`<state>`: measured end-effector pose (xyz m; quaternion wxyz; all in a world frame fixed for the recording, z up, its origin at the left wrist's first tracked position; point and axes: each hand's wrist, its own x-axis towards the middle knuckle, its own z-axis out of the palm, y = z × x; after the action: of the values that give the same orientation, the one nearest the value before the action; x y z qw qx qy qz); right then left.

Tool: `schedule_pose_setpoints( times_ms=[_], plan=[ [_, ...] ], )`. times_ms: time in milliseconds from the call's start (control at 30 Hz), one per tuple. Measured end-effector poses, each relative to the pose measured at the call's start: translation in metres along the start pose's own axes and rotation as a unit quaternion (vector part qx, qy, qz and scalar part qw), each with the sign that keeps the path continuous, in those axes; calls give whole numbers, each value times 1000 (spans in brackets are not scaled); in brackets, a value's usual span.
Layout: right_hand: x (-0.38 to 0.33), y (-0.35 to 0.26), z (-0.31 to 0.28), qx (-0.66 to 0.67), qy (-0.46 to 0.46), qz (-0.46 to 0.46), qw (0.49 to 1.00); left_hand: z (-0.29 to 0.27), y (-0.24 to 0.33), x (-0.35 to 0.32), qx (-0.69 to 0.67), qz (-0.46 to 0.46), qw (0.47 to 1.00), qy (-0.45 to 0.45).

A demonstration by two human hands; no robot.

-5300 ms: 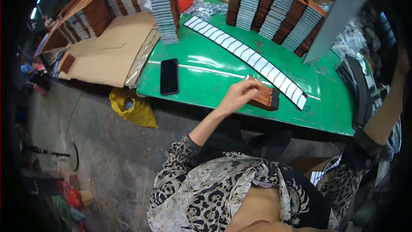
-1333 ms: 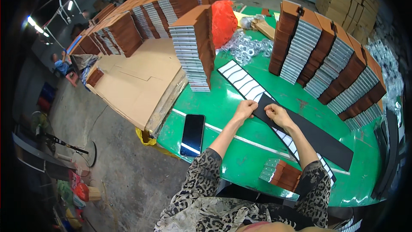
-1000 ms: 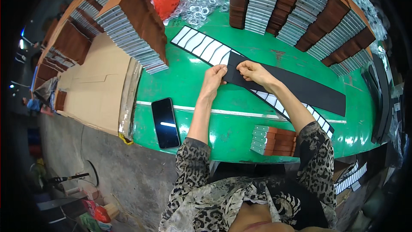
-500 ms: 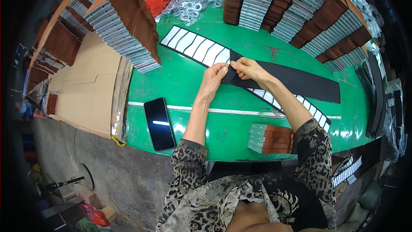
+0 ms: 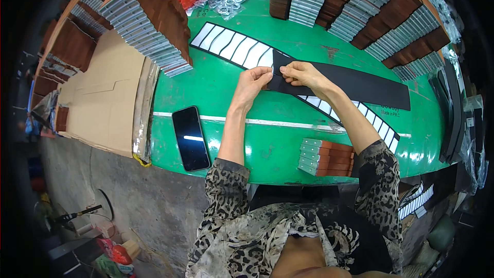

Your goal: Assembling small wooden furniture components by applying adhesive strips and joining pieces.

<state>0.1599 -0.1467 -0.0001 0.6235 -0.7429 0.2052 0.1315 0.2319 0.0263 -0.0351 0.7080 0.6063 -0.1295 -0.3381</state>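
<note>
the person's l hand [image 5: 250,86] & r hand [image 5: 310,78] both pinch the l end of the black strip [image 5: 355,81], which lies across the white-panelled strip [image 5: 231,46] mid green table [image 5: 270,146], w/ phone [image 5: 191,139] near l & small brown stack [image 5: 332,158] near r.

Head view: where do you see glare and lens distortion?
In the head view, a white reflection crosses the smartphone and glare patches mark the green tabletop; same head view: the tabletop's near edge bows, corners go black.
</note>
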Motion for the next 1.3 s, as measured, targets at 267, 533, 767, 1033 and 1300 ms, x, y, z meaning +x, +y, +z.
schedule_pose_setpoints(
  times_ms=[267, 533, 767, 1033, 1300],
  plan=[
    [3, 8, 3, -38, -7, -22, 999, -9, -4, 2, 23, -29, 999, -14],
    [-3, 5, 3, -37, 2, -20, 999, -15, -6, 1, -28, -43, 997, -54],
    [-3, 6, 1, -52, 9, -16, 998, -16, -4, -1, -11, 12, 994, -113],
    [-8, 5, 2, -59, 20, -24, 998, -10, 2, -2, 23, 35, 997, -71],
    [-1, -4, 6, -124, 38, 7, 992, -4, 4, -1, 59, 60, 995, -55]
  ],
)
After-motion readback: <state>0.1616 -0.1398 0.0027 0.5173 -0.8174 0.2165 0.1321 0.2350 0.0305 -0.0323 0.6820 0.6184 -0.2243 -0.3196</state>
